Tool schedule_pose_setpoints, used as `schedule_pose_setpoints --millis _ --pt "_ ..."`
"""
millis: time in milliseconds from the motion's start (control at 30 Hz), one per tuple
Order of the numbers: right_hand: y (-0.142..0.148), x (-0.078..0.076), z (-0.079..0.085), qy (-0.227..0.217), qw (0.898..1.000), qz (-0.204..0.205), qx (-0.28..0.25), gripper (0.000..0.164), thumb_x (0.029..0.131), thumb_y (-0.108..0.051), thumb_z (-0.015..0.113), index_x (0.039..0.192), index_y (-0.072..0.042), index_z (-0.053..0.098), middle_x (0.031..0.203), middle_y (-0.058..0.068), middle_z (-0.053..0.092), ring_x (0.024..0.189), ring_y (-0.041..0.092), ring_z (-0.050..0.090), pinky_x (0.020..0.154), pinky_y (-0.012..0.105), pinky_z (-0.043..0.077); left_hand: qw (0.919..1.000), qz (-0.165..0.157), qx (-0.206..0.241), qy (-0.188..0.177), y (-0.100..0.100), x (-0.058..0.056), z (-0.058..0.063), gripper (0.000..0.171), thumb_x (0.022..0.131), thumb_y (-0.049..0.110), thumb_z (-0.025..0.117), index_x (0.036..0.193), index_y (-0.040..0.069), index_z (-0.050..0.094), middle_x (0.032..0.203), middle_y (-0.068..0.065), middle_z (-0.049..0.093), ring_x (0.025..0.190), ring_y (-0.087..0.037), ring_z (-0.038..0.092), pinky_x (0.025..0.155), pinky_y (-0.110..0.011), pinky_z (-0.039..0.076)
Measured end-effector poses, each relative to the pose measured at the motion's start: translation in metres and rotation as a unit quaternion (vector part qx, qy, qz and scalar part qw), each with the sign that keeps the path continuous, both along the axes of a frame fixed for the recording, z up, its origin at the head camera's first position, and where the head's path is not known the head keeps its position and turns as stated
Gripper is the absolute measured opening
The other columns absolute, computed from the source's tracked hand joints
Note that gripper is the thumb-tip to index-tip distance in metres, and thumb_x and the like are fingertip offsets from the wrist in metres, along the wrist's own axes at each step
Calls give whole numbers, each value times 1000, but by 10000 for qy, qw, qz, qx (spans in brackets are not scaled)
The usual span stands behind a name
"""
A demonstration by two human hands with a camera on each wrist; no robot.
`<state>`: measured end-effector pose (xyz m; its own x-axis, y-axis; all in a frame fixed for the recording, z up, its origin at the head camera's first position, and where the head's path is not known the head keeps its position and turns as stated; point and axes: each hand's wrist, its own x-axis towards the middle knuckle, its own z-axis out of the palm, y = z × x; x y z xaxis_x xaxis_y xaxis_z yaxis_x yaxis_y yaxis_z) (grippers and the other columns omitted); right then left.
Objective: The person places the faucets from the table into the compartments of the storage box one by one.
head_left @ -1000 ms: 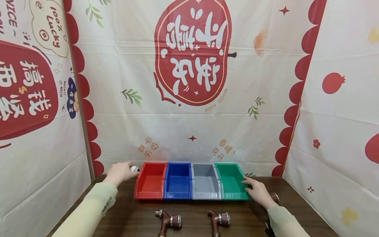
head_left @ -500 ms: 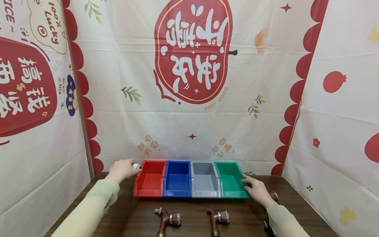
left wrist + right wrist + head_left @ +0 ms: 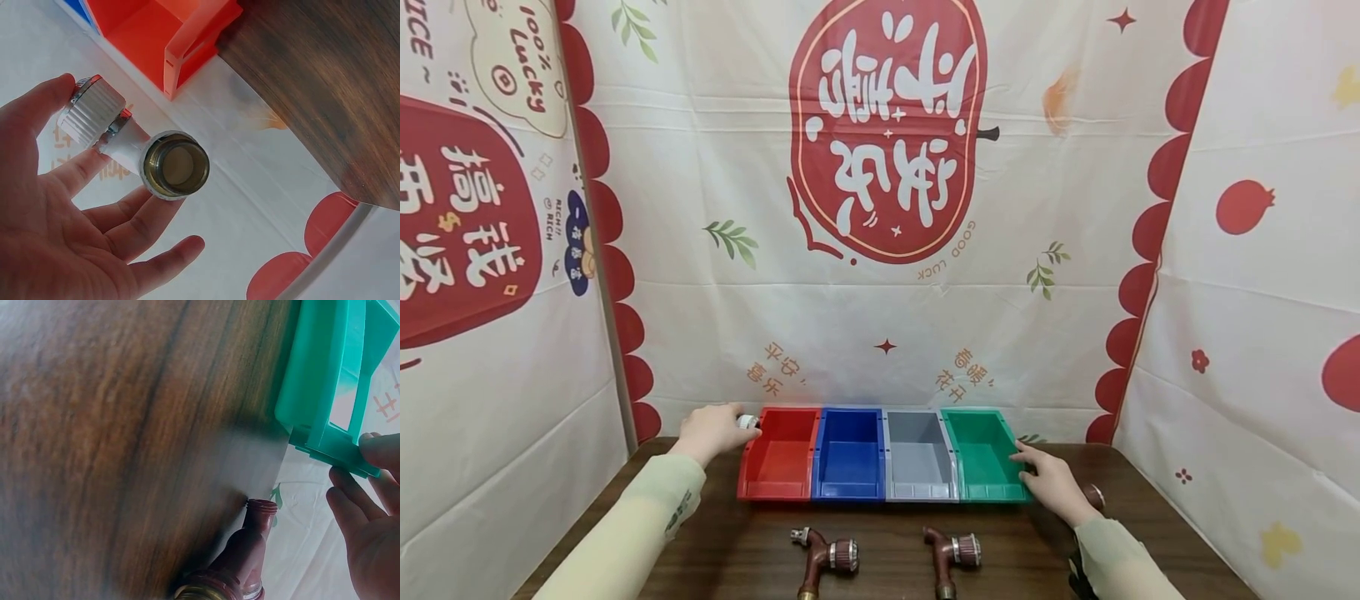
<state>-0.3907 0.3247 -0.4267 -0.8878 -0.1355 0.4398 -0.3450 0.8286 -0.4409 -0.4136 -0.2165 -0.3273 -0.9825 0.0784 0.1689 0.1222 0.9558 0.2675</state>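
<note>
My left hand (image 3: 707,432) holds a white tap (image 3: 128,134) beside the left wall of the red bin (image 3: 784,450). In the left wrist view, the thumb rests on the tap's ribbed knob and fingers support it from behind; its threaded brass mouth faces the camera. At the other end of the row, my right hand (image 3: 1054,483) pinches the outer wall of the green bin (image 3: 319,369) between thumb and fingers. A blue bin (image 3: 852,454) and a grey bin (image 3: 920,454) stand between the red and green ones. All the bin insides visible from above look bare.
Two reddish-brown taps (image 3: 820,557) with ribbed knobs lie on the dark wooden table (image 3: 880,537) before the bins. Another reddish-brown tap (image 3: 247,550) lies near my right wrist, partly hidden in the head view. Printed cloth (image 3: 880,317) hangs behind and at both sides.
My left hand has shifted slightly right with the white tap, closer to the red bin. The right hand keeps its place on the green bin. The head view has tilted slightly.
</note>
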Motion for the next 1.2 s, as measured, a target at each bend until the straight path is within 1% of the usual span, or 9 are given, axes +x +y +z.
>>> schedule_pose_setpoints --millis 333,533,767,967,1033,1200 --pt "1 -2 2 2 10000 17 26 27 86 6 62 113 4 68 136 26 51 123 47 48 96 59 41 9999 -22 122 -36 4 1 3 49 81 37 72 117 6 62 93 -11 63 81 -29 55 74 -54 48" --pt "1 -3 3 51 10000 46 56 27 86 6 62 112 5 69 136 26 51 122 47 48 95 59 42 9999 -43 94 -51 7 0 5 47 82 37 71 116 7 62 91 -10 63 81 -29 54 73 -52 48" --pt "1 -3 3 158 9999 24 47 27 85 7 62 111 5 69 135 26 52 121 47 49 94 59 42 9998 -29 170 -34 14 0 5 51 80 37 74 119 7 62 94 -11 61 84 -29 54 75 -54 49" --pt "0 -2 -1 29 10000 64 47 28 86 5 62 113 5 68 137 26 50 122 47 48 94 59 43 9999 31 101 -85 15 1 4 55 80 38 73 124 7 60 96 -12 62 84 -30 54 76 -54 49" --pt "-1 -2 -1 15 10000 61 53 28 86 5 61 113 5 68 137 26 50 122 47 48 94 60 42 9999 42 106 -72 15 1 4 55 80 39 73 124 7 60 95 -12 62 84 -30 54 76 -54 49" --pt "-2 0 1 -5 10000 4 59 28 86 6 61 113 4 68 136 26 51 122 47 48 94 60 42 9997 23 214 -110 17 1 5 49 81 37 73 118 8 61 93 -12 63 83 -30 55 77 -55 48"
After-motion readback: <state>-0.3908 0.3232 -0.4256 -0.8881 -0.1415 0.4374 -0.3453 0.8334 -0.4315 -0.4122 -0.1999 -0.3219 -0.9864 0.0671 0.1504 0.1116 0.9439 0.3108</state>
